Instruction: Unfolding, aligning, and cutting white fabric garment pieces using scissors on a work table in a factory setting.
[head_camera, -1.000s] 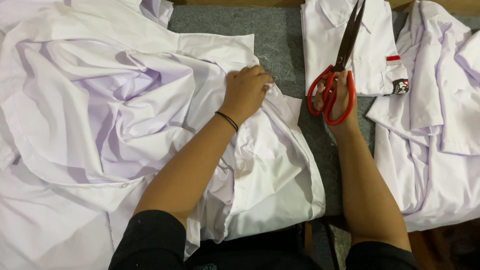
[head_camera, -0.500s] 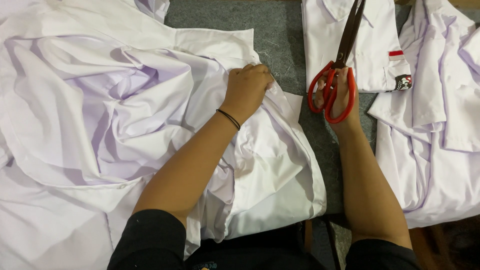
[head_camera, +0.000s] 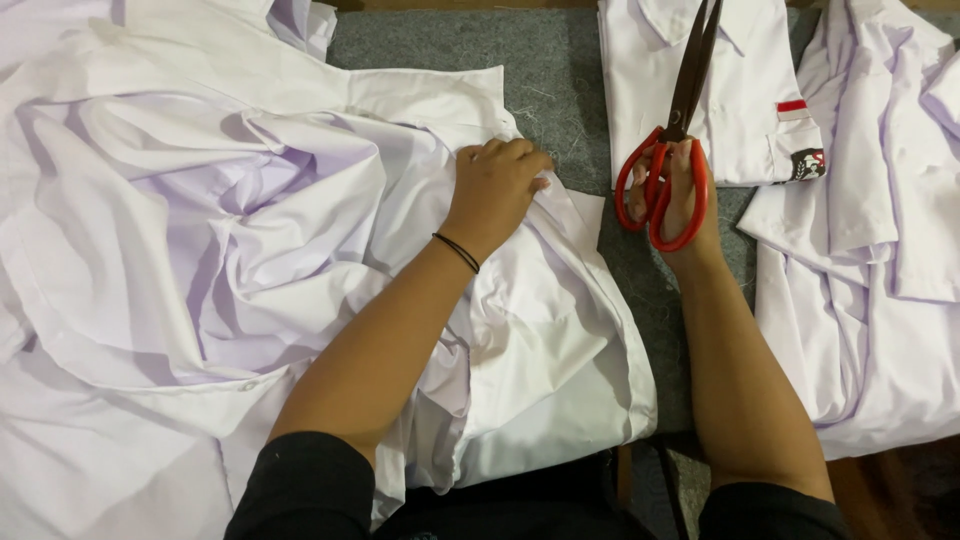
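Small rectangular red label on folded white shirt chest, upper right; dark round-edged printed badge just below it.

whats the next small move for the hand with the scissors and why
Probably bring the right hand left toward the white garment. The red-handled scissors rest over the grey mat, blades closed and pointing away, while the left hand presses the fabric edge flat, apart from the scissors.

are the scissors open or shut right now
Shut, or nearly so. The two dark blades of the scissors lie together as one narrow strip, and the right hand grips the red handles close together.
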